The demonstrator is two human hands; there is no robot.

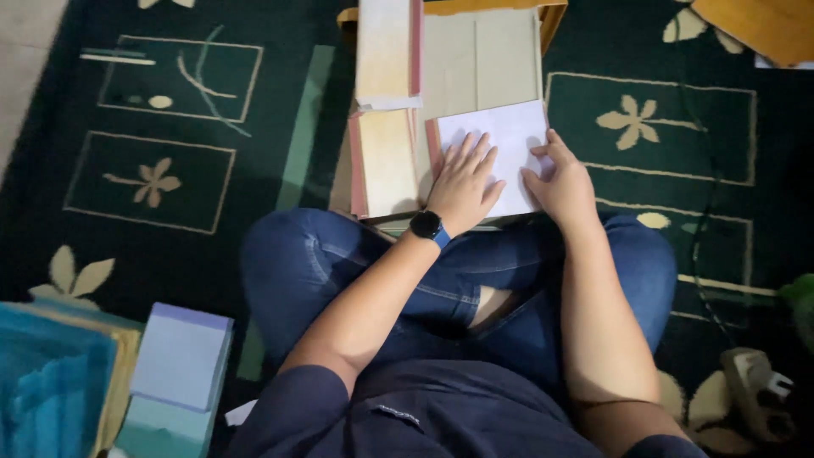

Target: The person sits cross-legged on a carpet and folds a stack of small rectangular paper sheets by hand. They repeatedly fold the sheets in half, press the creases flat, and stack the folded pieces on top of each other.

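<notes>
A white sheet of paper (pixel 509 136) lies on a flat cardboard surface (pixel 479 59) in front of my crossed legs. My left hand (pixel 462 182), with a black watch on its wrist, presses flat on the sheet's left part, fingers spread. My right hand (pixel 560 182) rests on the sheet's right edge, thumb and fingers bent as if pinching or folding the paper. Left of the sheet sit stacks of pale paper with pink edges (pixel 383 161), and another stack (pixel 387 55) lies farther away.
A dark green carpet with cream flower patterns (pixel 170 170) covers the floor. Stacks of blue and lilac paper (pixel 178 365) stand at the lower left. A wooden board (pixel 763 25) shows at the top right, a cable and a power plug (pixel 759 390) at the lower right.
</notes>
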